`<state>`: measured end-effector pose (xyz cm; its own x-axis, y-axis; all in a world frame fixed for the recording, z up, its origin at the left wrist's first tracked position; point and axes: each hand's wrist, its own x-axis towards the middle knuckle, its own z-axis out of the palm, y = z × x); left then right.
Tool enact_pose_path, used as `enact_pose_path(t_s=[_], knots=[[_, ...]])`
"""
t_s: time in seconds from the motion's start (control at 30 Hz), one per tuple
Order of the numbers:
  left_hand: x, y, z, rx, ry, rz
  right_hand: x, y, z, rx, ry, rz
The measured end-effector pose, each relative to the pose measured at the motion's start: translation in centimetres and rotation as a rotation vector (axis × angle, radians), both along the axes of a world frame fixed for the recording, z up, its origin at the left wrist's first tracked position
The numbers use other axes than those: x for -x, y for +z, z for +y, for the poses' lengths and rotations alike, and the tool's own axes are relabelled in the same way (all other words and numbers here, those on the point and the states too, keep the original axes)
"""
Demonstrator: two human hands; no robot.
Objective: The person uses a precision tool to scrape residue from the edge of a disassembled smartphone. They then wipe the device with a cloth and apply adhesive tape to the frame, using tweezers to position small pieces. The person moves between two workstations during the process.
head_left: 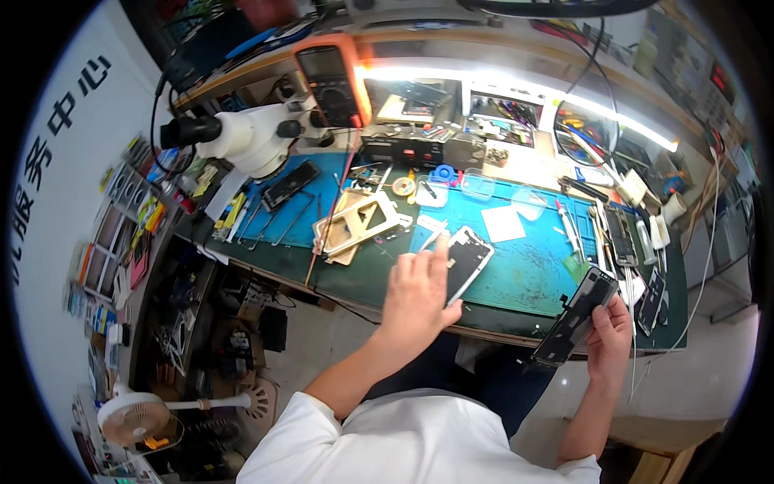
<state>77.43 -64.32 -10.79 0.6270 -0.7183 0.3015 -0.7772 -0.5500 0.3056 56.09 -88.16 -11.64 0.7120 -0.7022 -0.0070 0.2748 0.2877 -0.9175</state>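
Note:
My right hand (610, 332) grips a black phone screen assembly (576, 317) by its right edge. The assembly is tilted with its inner side up, and a small flex cable sticks out at its left. My left hand (419, 292) rests at the left edge of an opened phone body (469, 260) lying on the blue mat. Its index finger is stretched out along that edge and the thumb is spread toward the phone's near end. Whether the fingers press on the phone I cannot tell. Between the hands, the mat (524, 266) carries a white square sheet (503, 223).
A white microscope (242, 141) and an orange multimeter (332, 81) stand at the back left. Gold-coloured frames (363, 224) lie left of my left hand. Tools, a dark phone (621, 235) and a hanging white cable (703, 266) are on the right. Clear plastic dishes (477, 187) sit behind.

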Motion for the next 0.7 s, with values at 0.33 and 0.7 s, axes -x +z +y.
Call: enact_pose_path(t_s=[0.33, 0.7], knots=[[-15.7, -0.6, 18.8, 0.095, 0.640, -0.011, -3.7, -1.8, 0.0, 0.009, 0.183, 0.048], [-21.5, -1.2, 18.0, -0.146, 0.490, -0.035, -5.8, -1.9, -1.4, 0.005, 0.192, 0.138]])
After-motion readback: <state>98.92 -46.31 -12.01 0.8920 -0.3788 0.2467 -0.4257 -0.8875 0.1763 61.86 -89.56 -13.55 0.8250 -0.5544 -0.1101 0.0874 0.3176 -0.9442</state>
